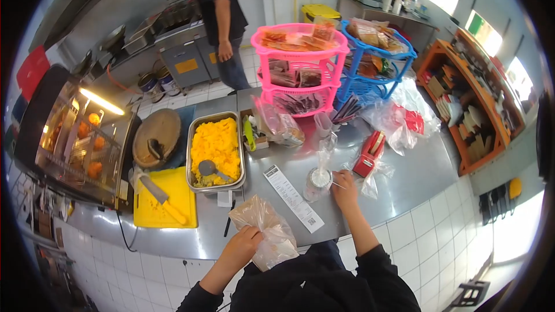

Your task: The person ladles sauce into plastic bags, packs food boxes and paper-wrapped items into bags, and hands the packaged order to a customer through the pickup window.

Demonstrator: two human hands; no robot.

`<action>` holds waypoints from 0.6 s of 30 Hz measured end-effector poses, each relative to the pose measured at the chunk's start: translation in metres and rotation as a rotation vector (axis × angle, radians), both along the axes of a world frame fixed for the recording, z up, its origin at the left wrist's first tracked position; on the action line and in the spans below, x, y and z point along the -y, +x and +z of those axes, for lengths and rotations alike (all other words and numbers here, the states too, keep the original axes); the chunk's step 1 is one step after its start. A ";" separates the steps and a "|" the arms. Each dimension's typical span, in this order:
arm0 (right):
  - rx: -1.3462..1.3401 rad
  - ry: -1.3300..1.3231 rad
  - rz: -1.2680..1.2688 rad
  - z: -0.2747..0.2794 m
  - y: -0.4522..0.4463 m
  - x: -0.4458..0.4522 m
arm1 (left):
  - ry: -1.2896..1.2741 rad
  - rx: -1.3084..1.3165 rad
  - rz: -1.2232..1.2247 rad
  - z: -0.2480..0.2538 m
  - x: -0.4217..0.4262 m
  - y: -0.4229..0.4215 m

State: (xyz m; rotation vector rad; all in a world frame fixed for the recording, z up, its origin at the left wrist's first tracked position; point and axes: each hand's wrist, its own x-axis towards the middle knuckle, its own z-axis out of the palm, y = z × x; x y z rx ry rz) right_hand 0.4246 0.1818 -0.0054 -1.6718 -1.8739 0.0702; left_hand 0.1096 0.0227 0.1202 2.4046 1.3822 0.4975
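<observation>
My left hand (247, 241) grips the gathered middle of a clear plastic bag (267, 228) with something brownish inside, at the table's front edge. My right hand (345, 186) is closed beside a clear cup or jar (318, 184), its fingertips on a thin pale item too small to name. A clear plastic bag rises from the top of the cup. Between my hands a long printed receipt (293, 198) lies flat on the metal table. Just beyond my right hand is a red tape dispenser (369, 154).
Left stand a steel tray (241, 156) of yellow food, a yellow board (144, 211) with a knife (153, 189), a round wooden board (156, 138) and a lit warmer (75, 138). Pink (300, 52) and blue (370, 58) racks stand behind. Another person (222, 23) stands at back left.
</observation>
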 end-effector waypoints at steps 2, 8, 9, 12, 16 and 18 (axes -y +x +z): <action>0.006 0.019 0.065 -0.017 -0.005 -0.019 | 0.011 0.000 -0.041 0.003 -0.003 -0.001; 0.348 -0.218 0.055 -0.020 -0.011 -0.050 | -0.041 0.005 -0.034 -0.003 0.001 -0.010; 0.335 -0.227 0.060 -0.023 -0.010 -0.048 | -0.032 0.016 -0.024 -0.003 0.002 -0.011; 0.321 -0.178 0.117 -0.042 0.004 -0.044 | -0.069 0.100 0.038 -0.004 0.007 -0.011; 0.080 -0.177 0.187 -0.022 -0.002 -0.035 | 0.033 0.129 0.043 -0.009 0.009 -0.010; 0.096 -0.181 0.173 -0.017 -0.010 -0.032 | 0.016 0.139 0.027 -0.011 0.007 -0.009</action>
